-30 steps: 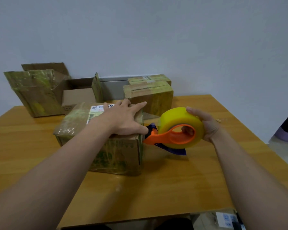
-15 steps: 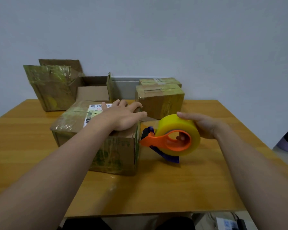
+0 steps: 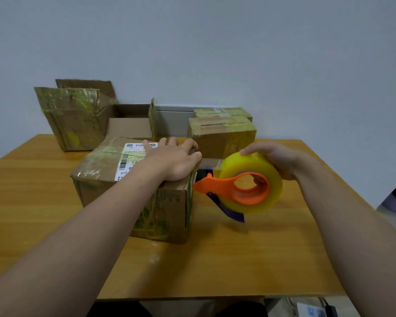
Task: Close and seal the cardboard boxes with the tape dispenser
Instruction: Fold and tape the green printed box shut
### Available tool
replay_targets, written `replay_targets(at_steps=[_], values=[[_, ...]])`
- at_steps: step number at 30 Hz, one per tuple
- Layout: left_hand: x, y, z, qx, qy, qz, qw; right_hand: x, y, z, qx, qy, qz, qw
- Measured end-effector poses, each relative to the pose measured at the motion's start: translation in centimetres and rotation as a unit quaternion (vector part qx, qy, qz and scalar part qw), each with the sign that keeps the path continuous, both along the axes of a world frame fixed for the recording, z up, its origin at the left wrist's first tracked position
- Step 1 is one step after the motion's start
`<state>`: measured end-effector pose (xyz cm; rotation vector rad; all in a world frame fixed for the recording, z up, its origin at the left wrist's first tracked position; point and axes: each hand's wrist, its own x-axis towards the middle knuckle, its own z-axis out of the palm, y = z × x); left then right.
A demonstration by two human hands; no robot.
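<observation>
The near cardboard box (image 3: 101, 165) is being held down on the wooden table (image 3: 238, 259) by the left hand (image 3: 172, 160), which is being laid flat on the right part of the box's closed top, with the fingers kept straight and slightly spread and the fingertips reaching the far right edge. A white shipping label (image 3: 133, 156) is being partly covered by the wrist. The tape dispenser (image 3: 249, 199) is being held by the right hand (image 3: 277, 159). The fingers are being curled over the top and far side of the yellow roll, and further fingers are being shown through the orange ring, so the hand is clamped on the roll. The dispenser is being kept upright on edge, just beside the right face of the near box, with its orange nose being pointed at the box's upper right edge; contact between nose and box cannot be told. A short stretch of clear tape appears to be running from the roll to that edge. The dark blue blade guard is being carried below the roll, and whether it is touching the table cannot be told. At the rear left, an open box (image 3: 73, 124) is being displayed with its flaps raised, and a smaller open carton (image 3: 128, 129) is being shown touching its right side. At the rear right, two taped boxes (image 3: 222, 138) are being kept closed, one behind the other.
</observation>
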<state>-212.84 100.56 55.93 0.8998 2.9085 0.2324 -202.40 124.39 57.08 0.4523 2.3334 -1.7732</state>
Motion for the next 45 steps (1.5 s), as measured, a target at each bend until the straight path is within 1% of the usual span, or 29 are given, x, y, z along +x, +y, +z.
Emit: replay_targets(at_steps=[2,5,10,13,18,24,29,37,42,45], values=[[0.0,-0.1,0.0,0.006,0.003,0.0,1.0,0.4,0.4,1.0,-0.02,0.026,0.011,0.999],[0.1,-0.4,0.0,0.012,0.003,-0.001,1.0,1.1,1.0,1.0,-0.049,0.034,0.012,0.998],[0.1,-0.4,0.0,0.01,0.008,0.002,1.0,1.9,1.0,-1.9,-0.087,0.038,-0.004,0.995],[0.2,-0.5,-0.2,0.006,0.012,0.003,1.0,1.7,0.6,-4.0,-0.092,0.023,-0.017,0.995],[0.3,-0.4,-0.1,0.003,0.013,0.002,1.0,1.9,0.4,-5.3,-0.066,0.015,0.012,0.998],[0.1,-0.3,-0.2,0.0,0.018,0.003,1.0,2.3,0.6,-5.3,-0.073,0.047,0.025,0.996],[0.1,-0.3,-0.4,0.001,0.021,0.004,1.0,2.6,0.0,-5.6,-0.125,0.061,0.006,0.99],[0.1,-0.3,-0.3,0.003,0.019,0.002,1.0,2.6,-0.7,-7.8,-0.181,0.074,-0.042,0.98],[0.0,-0.3,-0.4,0.002,0.021,0.004,1.0,2.4,-0.7,-7.7,-0.167,0.091,-0.029,0.981],[-0.1,-0.3,-0.4,0.002,0.021,0.004,1.0,2.5,-0.5,-7.8,-0.13,0.101,-0.016,0.986]])
